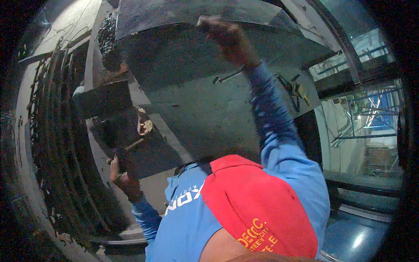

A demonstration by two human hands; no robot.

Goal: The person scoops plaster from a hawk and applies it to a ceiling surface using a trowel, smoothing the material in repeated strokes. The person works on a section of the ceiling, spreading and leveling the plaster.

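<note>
So, left hand (pixel 125 180) left of centre, low in frame, fingers bunched narrow at the dark end of a tool with a pale stick handle (pixel 134 144); can't tell if it's a full grip, too dark. Tool sits left of centre, handle slanting up toward frame middle. Right hand (pixel 229 37) top centre, arm stretched up, fingertips at the near edge of a dark panel (pixel 161 15) across the top; fingers blurred, can't tell if touching or pinching anything. Both sleeves blue, red cloth (pixel 257 196) over the shoulder area at lower centre. Grey flat surface (pixel 196 105) fills the middle; on it, a small T-shaped tool (pixel 227 77) just below the right wrist, partly behind the sleeve, plus a dark tool with a yellow part (pixel 301 94) right of the forearm. Dark rectangular piece (pixel 104 99) at left, crumpled pale item (pixel 144 123) just above the stick handle. Long dark strands (pixel 65 139) run down far left. Metal frames (pixel 371 111) at right edge, shiny blue surface (pixel 358 236) lower right.
</note>
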